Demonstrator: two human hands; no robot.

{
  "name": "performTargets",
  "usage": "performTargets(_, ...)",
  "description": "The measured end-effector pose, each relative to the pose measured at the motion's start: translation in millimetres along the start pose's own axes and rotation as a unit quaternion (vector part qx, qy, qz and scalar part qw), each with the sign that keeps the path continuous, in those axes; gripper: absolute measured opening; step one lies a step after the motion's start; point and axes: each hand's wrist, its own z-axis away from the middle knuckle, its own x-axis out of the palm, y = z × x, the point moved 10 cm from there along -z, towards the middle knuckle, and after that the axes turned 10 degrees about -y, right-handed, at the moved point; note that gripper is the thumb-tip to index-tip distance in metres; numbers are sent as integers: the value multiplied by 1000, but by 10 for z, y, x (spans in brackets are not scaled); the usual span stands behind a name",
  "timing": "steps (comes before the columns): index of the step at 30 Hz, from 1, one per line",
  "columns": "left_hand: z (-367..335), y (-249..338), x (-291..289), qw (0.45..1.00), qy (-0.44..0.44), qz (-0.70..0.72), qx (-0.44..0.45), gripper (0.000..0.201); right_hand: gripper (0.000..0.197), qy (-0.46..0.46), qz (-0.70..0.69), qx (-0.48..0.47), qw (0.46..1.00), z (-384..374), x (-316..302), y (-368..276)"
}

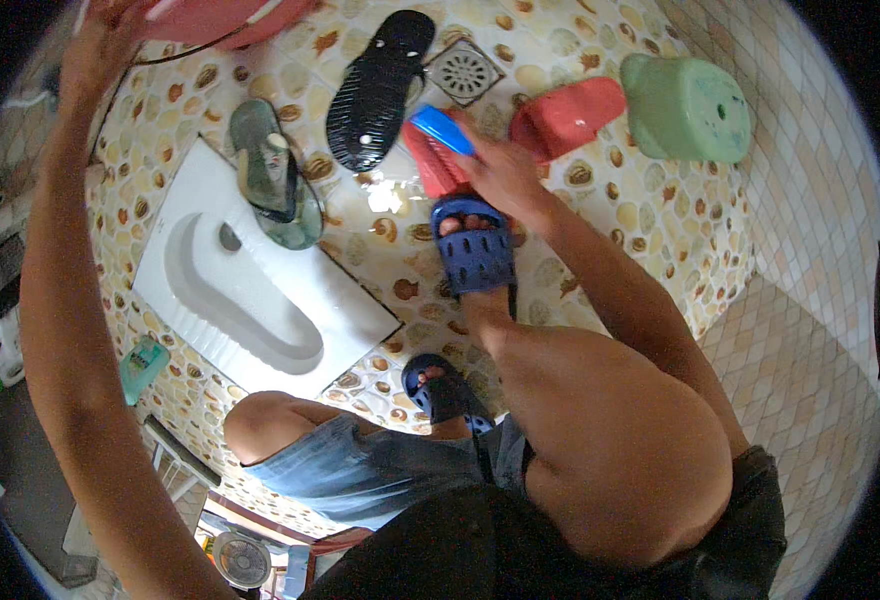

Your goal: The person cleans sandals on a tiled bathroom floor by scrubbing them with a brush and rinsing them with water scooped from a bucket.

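Note:
My right hand (508, 175) is closed around a blue scrubbing brush (442, 130). The brush rests over a red slipper (432, 170) lying on the floor just beyond my right foot, which wears a dark blue slotted slide (476, 250). At the far left, my left hand (110, 30) reaches up beside a pink basin (225, 22); its fingers run into the dark picture edge, so their grip is unclear. A second red slipper (568, 118) lies right of the brush. To its left are a black flip-flop (380, 90) and a green flip-flop (278, 175).
A white squat toilet (335, 320) is set in the pebble-patterned floor at left, the green flip-flop overlapping its corner. A square floor drain (463, 70) lies beyond the brush. An upturned green stool (685, 108) stands near the right wall; a teal bottle (144, 370) is at left.

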Motion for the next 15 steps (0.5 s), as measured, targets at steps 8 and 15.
performTargets(8, 20, 186, -316, 997, 56, 42, -41, 49, 47, 39, -41, -100, 993, 510, -266, 209)
performTargets(15, 1, -151, -282, 1000, -13, -5, 4, 53, 56, -75, 18, -134, 988, 457, -51, 23)
